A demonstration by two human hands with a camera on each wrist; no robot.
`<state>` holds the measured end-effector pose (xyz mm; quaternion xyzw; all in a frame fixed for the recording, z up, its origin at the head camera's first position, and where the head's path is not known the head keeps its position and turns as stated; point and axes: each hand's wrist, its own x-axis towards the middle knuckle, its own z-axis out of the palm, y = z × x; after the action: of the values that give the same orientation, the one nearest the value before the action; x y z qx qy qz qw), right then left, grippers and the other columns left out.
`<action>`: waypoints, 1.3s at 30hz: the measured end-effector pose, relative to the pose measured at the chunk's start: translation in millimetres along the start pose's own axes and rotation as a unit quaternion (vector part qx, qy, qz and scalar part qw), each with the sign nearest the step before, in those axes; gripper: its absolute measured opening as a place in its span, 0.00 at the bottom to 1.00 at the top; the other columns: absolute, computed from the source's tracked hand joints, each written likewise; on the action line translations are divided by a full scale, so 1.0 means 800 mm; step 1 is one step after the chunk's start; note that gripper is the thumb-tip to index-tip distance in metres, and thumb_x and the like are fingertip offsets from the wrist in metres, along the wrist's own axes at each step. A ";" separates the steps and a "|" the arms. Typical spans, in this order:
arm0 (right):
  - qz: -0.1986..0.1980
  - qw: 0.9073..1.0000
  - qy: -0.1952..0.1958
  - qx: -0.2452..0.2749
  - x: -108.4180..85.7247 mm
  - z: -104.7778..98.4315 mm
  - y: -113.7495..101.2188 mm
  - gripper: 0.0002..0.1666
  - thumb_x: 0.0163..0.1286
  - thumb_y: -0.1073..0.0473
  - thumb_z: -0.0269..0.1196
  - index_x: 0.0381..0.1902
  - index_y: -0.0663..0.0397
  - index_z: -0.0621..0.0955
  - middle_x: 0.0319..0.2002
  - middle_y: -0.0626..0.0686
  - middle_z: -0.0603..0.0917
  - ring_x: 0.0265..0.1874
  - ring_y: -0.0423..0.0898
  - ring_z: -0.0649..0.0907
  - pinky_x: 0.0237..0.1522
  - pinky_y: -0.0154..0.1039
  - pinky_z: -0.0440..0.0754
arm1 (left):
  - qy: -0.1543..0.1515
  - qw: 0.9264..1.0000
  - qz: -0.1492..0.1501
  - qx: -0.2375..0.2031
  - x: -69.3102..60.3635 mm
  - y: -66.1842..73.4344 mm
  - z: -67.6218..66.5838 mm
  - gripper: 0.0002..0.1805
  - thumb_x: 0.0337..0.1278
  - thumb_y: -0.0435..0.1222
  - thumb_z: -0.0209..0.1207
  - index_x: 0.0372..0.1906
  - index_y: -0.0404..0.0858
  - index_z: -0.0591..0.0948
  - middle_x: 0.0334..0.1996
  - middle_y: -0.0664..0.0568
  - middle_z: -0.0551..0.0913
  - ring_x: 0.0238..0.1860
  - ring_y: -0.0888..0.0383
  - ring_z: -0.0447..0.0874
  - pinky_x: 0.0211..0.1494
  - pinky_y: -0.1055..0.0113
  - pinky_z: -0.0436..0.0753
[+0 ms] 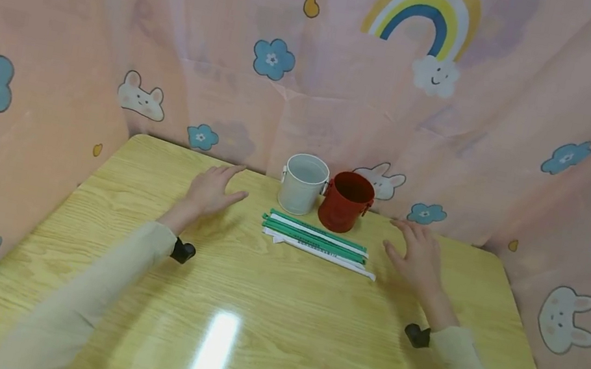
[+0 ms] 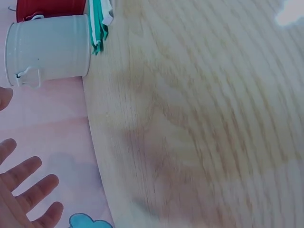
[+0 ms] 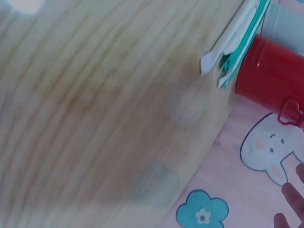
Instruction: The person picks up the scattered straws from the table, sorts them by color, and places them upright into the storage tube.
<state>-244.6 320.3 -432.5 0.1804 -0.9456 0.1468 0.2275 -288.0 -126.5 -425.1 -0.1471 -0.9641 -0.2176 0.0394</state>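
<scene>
A white metal bucket point(image 1: 302, 187) and a red metal bucket point(image 1: 346, 203) stand side by side at the table's back edge, both upright. In front of them lies a row of several thin paper-wrapped sticks point(image 1: 315, 239), some green and some white, with small print on the wrappers. My left hand point(image 1: 211, 189) hovers to the left of the white bucket, fingers spread, touching nothing. On the other side my right hand point(image 1: 415, 253) is held just right of the sticks, fingers loosely extended and holding nothing. The left wrist view shows the white bucket's side handle point(image 2: 31, 77).
The wooden table point(image 1: 273, 312) carries a bright light reflection near its front. A pink printed curtain point(image 1: 230, 15) hangs close behind the buckets and along both sides. Dark wrist cameras point(image 1: 183, 251) sit below each sleeve.
</scene>
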 end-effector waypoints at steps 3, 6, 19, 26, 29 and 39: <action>-0.009 1.000 0.019 0.011 -0.001 0.007 -0.004 0.28 0.58 0.57 0.68 0.56 0.61 0.77 0.55 0.65 0.79 0.56 0.65 0.75 0.55 0.66 0.69 | 0.008 0.999 -0.011 -0.044 0.004 0.003 0.004 0.36 0.63 0.53 0.55 0.72 0.43 0.62 0.67 0.42 0.70 0.65 0.39 0.69 0.63 0.41 0.70; -0.004 0.999 0.027 0.023 -0.001 0.013 -0.009 0.28 0.58 0.58 0.69 0.56 0.60 0.77 0.55 0.64 0.80 0.55 0.64 0.75 0.55 0.65 0.70 | 0.016 0.996 -0.023 -0.086 0.008 0.006 0.009 0.37 0.62 0.53 0.56 0.72 0.43 0.63 0.65 0.42 0.72 0.65 0.40 0.69 0.64 0.43 0.70; 0.035 0.996 0.007 0.076 0.009 0.029 -0.038 0.27 0.60 0.59 0.68 0.56 0.59 0.76 0.49 0.61 0.82 0.51 0.59 0.76 0.55 0.58 0.71 | 0.014 0.981 -0.049 -0.188 0.029 0.020 0.035 0.39 0.59 0.53 0.59 0.72 0.42 0.61 0.65 0.39 0.69 0.62 0.41 0.72 0.61 0.46 0.74; 0.053 0.993 -0.024 0.108 0.012 0.041 -0.054 0.29 0.60 0.59 0.68 0.59 0.58 0.76 0.49 0.59 0.82 0.50 0.59 0.77 0.50 0.57 0.76 | 0.000 0.964 -0.074 -0.256 0.036 0.026 0.047 0.40 0.59 0.51 0.60 0.71 0.40 0.60 0.68 0.39 0.66 0.66 0.40 0.67 0.67 0.44 0.69; 0.051 0.991 -0.035 0.122 0.013 0.047 -0.060 0.29 0.60 0.59 0.68 0.59 0.57 0.76 0.49 0.59 0.82 0.51 0.58 0.77 0.50 0.57 0.77 | 0.000 0.954 -0.071 -0.290 0.041 0.030 0.051 0.41 0.59 0.49 0.61 0.72 0.39 0.59 0.69 0.39 0.65 0.68 0.40 0.65 0.69 0.45 0.67; 0.058 0.982 -0.071 0.164 0.016 0.066 -0.076 0.28 0.59 0.59 0.70 0.57 0.55 0.78 0.51 0.57 0.82 0.51 0.55 0.74 0.55 0.55 0.72 | -0.011 0.931 -0.080 -0.356 0.057 0.043 0.061 0.49 0.55 0.50 0.64 0.76 0.42 0.52 0.72 0.42 0.61 0.71 0.43 0.59 0.70 0.46 0.65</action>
<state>-250.2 243.6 -459.2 0.1704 -0.9314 0.2991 0.1182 -321.9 -63.5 -448.6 -0.0765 -0.8324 -0.5472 -0.0438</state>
